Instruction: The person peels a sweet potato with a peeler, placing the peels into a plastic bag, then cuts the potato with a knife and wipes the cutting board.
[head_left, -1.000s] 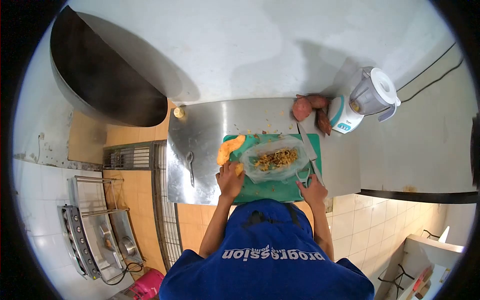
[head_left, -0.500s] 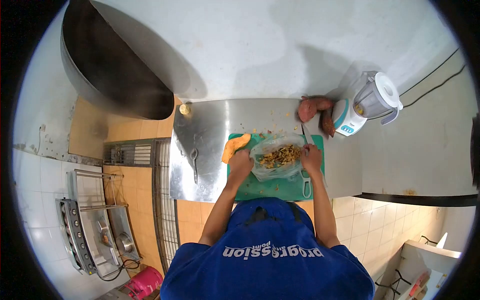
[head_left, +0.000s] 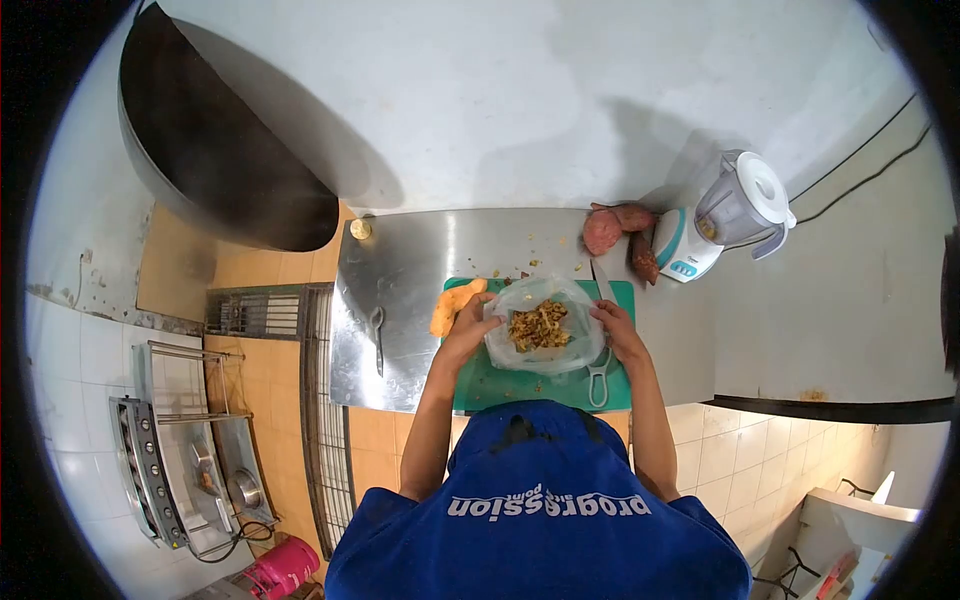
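A clear plastic bag [head_left: 510, 355] lies on the green cutting board [head_left: 500, 392], its mouth spread wide. Small brown and yellow chopped pieces [head_left: 540, 327] are heaped inside it. My left hand [head_left: 468, 330] grips the bag's left edge, close beside a peeled orange sweet potato [head_left: 455, 308]. On the opposite side, my right hand [head_left: 620, 330] holds the right edge with fingers closed on the plastic. A knife [head_left: 602, 280] lies beyond my right hand, blade pointing away. Below that hand rests a white-handled peeler [head_left: 598, 388].
Unpeeled sweet potatoes [head_left: 603, 232] and a blender [head_left: 745, 205] stand at the back right of the steel table [head_left: 400, 300]. A spoon [head_left: 378, 338] and a small pale object [head_left: 360, 229] are on the left. Scraps lie behind the board. A big dark wok [head_left: 220, 140] looms at upper left.
The bag's mouth has been drawn wider and rounder, and the pieces have gathered into a tighter heap. My hands have shifted slightly along its edges. The whole view has moved a little.
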